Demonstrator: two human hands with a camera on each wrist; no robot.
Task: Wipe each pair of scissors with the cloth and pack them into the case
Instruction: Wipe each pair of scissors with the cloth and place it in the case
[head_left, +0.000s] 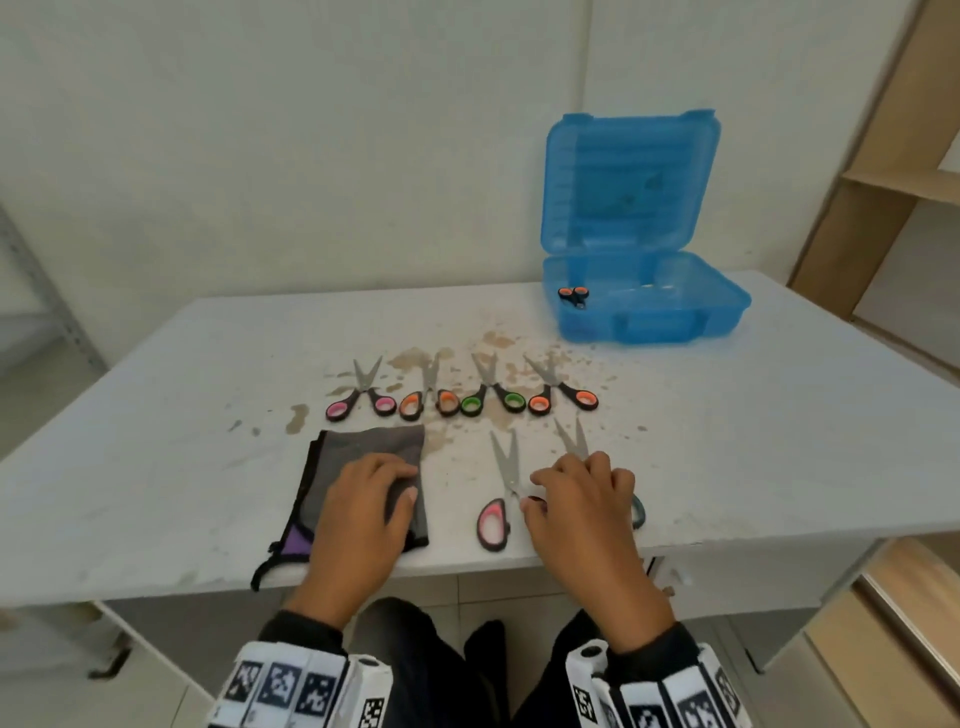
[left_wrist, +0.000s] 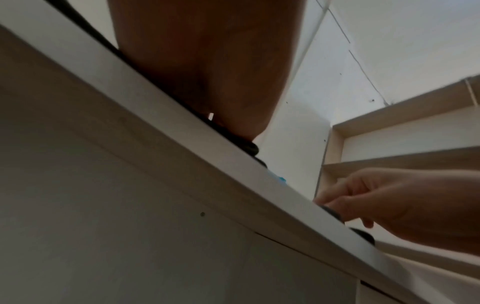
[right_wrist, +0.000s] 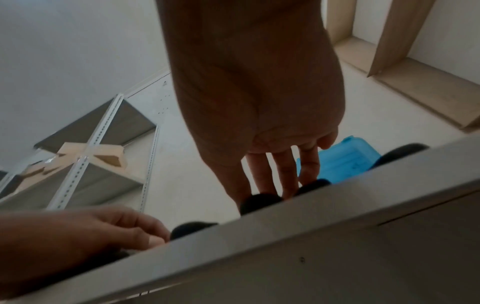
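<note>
hands at the near table edge (head_left: 519, 564): left hand (head_left: 358, 514) lies on the grey cloth (head_left: 363, 452), fingers together, thumb tucking a fold. right hand (head_left: 582, 512), fingers spread, covers the handles of two scissors; whether it pinches either, cannot tell. pink-handled pair (head_left: 498, 499) sits close to the edge and could be knocked off by a careless grab. four more scissors (head_left: 462, 397) lie in a row beyond, open-bladed, across the reach to the open blue case (head_left: 649, 312), which holds one pair (head_left: 574, 296).
</note>
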